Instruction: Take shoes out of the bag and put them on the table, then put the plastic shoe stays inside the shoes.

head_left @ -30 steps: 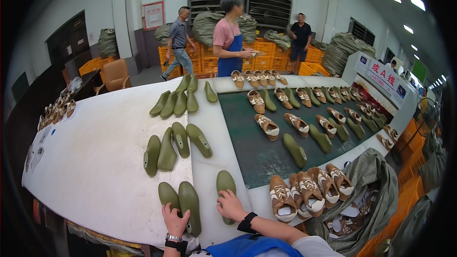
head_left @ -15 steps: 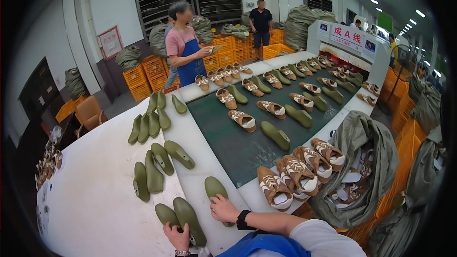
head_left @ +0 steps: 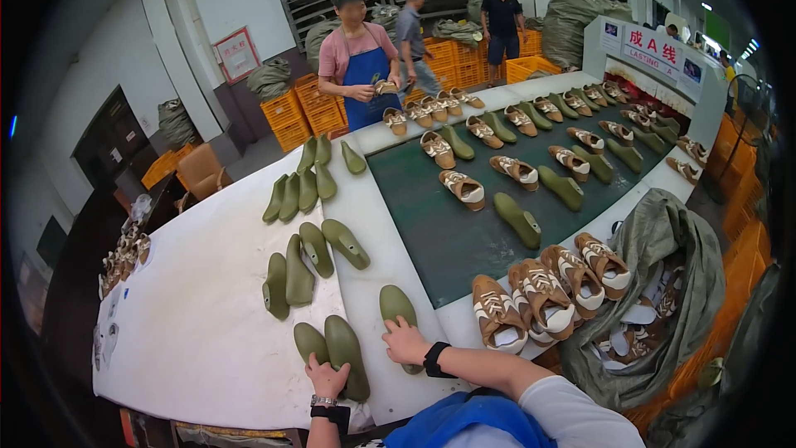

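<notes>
Fingers on lasts; passer-by further right

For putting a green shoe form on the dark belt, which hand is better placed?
Probably the right hand: it touches the single green form nearer the belt, while the left hand touches the pair of forms farther left.

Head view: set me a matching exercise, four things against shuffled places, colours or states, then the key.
1. left hand
2. right hand
3. nearest co-worker's apron
4. open sack

A. blue
B. resting on a lone green last
C. containing shoes
D. at two green lasts side by side

Pairs: 1-D; 2-B; 3-A; 4-C
</notes>
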`<state>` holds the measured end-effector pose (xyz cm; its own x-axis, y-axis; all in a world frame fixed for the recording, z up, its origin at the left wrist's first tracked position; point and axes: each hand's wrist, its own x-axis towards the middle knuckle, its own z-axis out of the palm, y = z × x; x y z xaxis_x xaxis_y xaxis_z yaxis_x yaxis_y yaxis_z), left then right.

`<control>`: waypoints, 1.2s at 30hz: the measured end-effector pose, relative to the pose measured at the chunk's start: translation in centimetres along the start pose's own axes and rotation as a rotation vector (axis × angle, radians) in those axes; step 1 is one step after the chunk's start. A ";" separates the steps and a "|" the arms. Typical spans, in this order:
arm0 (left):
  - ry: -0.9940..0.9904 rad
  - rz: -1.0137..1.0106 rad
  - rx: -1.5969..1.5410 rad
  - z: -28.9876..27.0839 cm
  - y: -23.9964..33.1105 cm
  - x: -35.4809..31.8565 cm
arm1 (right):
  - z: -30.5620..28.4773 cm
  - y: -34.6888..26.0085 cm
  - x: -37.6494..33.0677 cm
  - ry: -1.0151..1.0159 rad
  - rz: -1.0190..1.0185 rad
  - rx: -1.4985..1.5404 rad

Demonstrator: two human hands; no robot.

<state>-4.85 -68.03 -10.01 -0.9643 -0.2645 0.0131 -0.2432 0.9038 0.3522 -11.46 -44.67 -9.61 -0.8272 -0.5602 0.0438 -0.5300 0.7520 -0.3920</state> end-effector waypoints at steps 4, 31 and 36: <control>0.027 -0.017 0.006 0.6 1.7 -0.8 | -0.7 0.1 -0.5 -0.071 0.002 0.007; -0.202 0.025 0.463 3.4 8.6 0.4 | -10.0 37.4 -57.4 1.146 1.421 0.656; -0.263 0.014 0.527 3.2 6.9 1.0 | -8.9 42.1 -56.9 0.698 1.443 -0.009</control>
<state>-7.83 -60.97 -10.56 -0.9451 -0.2200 -0.2416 -0.1847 0.9696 -0.1604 11.66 21.91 -20.44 -0.5309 0.8459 0.0513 0.7343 0.4895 -0.4703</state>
